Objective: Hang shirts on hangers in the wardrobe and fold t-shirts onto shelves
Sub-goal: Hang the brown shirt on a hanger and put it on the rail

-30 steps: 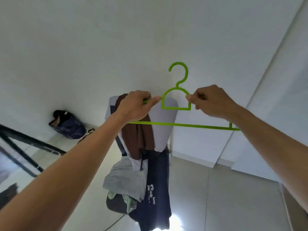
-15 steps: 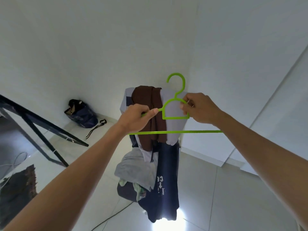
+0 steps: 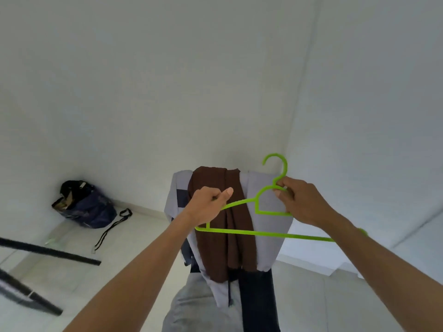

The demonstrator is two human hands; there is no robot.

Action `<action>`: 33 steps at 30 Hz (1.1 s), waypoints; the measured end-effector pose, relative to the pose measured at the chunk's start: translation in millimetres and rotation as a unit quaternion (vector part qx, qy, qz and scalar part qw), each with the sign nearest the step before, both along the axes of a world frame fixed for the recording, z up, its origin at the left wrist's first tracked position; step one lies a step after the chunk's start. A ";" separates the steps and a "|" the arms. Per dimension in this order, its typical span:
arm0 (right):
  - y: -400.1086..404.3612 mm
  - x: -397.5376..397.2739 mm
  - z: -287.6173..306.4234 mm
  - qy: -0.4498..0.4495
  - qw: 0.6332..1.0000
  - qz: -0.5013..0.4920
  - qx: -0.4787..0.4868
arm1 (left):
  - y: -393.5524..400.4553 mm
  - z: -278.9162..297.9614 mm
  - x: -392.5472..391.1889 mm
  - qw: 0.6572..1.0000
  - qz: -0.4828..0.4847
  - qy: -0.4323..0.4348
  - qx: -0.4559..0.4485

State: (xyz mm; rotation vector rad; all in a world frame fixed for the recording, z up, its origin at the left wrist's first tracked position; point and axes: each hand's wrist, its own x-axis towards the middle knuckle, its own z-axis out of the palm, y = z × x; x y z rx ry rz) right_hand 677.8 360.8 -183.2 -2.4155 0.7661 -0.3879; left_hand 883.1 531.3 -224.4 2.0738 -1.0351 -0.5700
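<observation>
A lime-green plastic hanger (image 3: 263, 233) is held up in front of me with nothing on it. My left hand (image 3: 207, 206) pinches its left shoulder. My right hand (image 3: 299, 202) grips it at the neck, just under the hook. Behind the hanger, clothes are draped over an upright stand in the room's corner: a brown garment (image 3: 225, 236) on top of a light grey one (image 3: 271, 236), with a navy garment (image 3: 259, 300) and a pale grey one (image 3: 191, 307) hanging lower. The stand itself is hidden under the clothes.
A dark blue bag (image 3: 85, 204) with a loose black strap (image 3: 112, 228) lies on the tiled floor by the left wall. Black metal legs (image 3: 48, 252) of some frame cross the lower left. White panels (image 3: 383, 164) stand at the right.
The hanger with both hands has come down and to the right in view, tilting so its left end is lower. The view has swung, so the clothes stand looks nearer and the bag further left.
</observation>
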 end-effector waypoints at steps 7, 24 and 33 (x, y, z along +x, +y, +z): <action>-55.6 76.4 -35.9 0.015 0.997 -0.067 -0.033 | -95.9 -31.2 156.9 0.967 0.094 -0.177 0.156; -74.5 136.4 -55.9 0.049 0.990 -0.129 -0.031 | -152.7 -30.5 181.9 0.963 0.193 0.180 -0.054; -19.1 129.0 27.0 -0.066 0.992 -0.050 0.097 | -71.4 87.8 86.6 0.869 0.137 0.410 -0.243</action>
